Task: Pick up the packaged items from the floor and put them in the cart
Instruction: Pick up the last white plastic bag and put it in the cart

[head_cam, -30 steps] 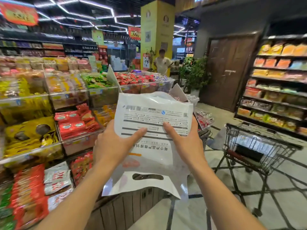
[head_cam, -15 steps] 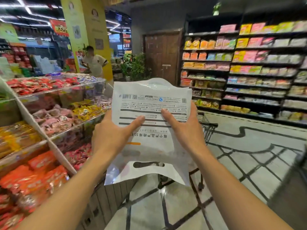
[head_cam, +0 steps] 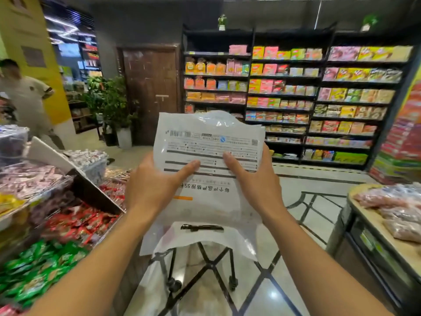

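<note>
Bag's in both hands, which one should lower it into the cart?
Right, narrowly. Left hand and right hand both grip the bag; the cart shows directly below it. The right has open floor beside it; snack bins crowd the left.

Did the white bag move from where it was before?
Yes. The white bag swung right with the person's turn: earlier before the snack bins, now before the wall shelves.

White packet (head_cam: pixel 211 153) w/ black text, orange bar; floor (head_cam: pixel 293 265) pale, black lines; door (head_cam: pixel 150 87) prob. brown
</note>
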`<state>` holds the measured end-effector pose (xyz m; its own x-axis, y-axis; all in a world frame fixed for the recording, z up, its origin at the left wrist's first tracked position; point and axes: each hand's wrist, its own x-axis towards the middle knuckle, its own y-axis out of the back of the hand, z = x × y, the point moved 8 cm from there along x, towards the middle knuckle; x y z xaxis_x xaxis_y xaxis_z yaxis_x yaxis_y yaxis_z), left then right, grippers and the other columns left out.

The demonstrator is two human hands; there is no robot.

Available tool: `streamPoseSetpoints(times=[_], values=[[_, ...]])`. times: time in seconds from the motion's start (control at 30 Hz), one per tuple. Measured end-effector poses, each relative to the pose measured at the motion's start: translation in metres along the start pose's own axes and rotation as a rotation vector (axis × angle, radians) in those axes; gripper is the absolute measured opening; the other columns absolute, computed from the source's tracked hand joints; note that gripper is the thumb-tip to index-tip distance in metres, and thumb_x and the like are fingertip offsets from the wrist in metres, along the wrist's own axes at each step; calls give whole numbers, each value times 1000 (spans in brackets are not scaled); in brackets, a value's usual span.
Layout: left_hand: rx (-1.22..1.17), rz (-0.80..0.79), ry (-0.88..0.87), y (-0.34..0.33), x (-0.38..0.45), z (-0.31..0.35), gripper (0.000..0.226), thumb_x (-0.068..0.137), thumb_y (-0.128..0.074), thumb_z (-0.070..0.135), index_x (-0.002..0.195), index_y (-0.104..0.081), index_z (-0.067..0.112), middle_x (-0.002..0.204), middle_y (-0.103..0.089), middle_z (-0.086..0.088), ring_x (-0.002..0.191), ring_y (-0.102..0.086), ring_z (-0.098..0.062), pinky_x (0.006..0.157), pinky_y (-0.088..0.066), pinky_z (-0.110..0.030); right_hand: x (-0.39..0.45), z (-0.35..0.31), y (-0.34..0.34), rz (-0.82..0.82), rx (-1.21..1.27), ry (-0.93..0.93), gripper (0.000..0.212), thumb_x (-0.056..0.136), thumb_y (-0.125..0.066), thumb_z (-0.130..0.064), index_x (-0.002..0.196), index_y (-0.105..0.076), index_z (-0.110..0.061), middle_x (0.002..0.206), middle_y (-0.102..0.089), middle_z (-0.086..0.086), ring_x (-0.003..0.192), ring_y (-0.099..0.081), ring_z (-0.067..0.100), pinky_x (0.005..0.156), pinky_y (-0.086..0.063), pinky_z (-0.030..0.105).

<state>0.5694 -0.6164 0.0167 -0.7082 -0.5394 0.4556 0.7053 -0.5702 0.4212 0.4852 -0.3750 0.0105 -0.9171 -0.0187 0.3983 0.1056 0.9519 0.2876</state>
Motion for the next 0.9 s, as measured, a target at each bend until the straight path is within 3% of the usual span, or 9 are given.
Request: streamPoseSetpoints(times=[0.23, 0.33, 0.53, 0.63, 0.7, 0.9], values=[[-42, -73, -46, -114, 82, 2, 83, 59, -70, 92, 115, -63, 31, 95, -69, 19, 90, -71, -11, 79, -63, -45, 100, 64, 11, 118, -16, -38, 89, 81, -71, -76, 154, -33, -41, 121, -66, -21, 103, -64, 8, 77, -49, 28], [-31, -101, -48, -166, 113, 0, 90, 58, -69, 93, 120, -61, 28, 100, -70, 18, 92, -71, -12, 80, -63, -45, 145, 103, 14, 122, -12, -71, 86, 81, -70, -76, 152, -35, -43, 116, -65, -22, 103, -65, 8, 87, -54, 35], [25, -100, -22, -279, 172, -3, 90, 56, -65, 96, 123, -61, 35, 108, -73, 15, 97, -71, -12, 82, -61, -42, 252, 183, 17, 72, -11, -77, 91, 79, -69, -80, 153, -30, -43, 114, -67, -18, 104, -70, 12, 92, -61, 48], [21, -87, 4, -337, 200, 2, 89, 58, -66, 95, 126, -61, 38, 109, -74, 17, 97, -71, -8, 79, -59, -35, 310, 220, 28, 31, -28, -110, 105, 70, -63, -91, 157, -25, -46, 121, -68, -17, 110, -69, 16, 96, -59, 51], [5, -79, 37, -374, 218, 5, 92, 55, -65, 98, 125, -61, 38, 109, -74, 17, 96, -72, -8, 81, -60, -37, 349, 242, 36, 10, -46, -122, 113, 63, -59, -96, 158, -22, -48, 128, -68, -13, 116, -68, 20, 99, -56, 52], [-9, -96, 164, -473, 265, 2, 85, 59, -75, 87, 122, -61, 32, 101, -74, 16, 90, -72, -9, 75, -61, -36, 444, 304, 45, -50, -107, -173, 115, 61, -55, -99, 158, -15, -51, 132, -67, -6, 119, -66, 26, 101, -55, 53]])
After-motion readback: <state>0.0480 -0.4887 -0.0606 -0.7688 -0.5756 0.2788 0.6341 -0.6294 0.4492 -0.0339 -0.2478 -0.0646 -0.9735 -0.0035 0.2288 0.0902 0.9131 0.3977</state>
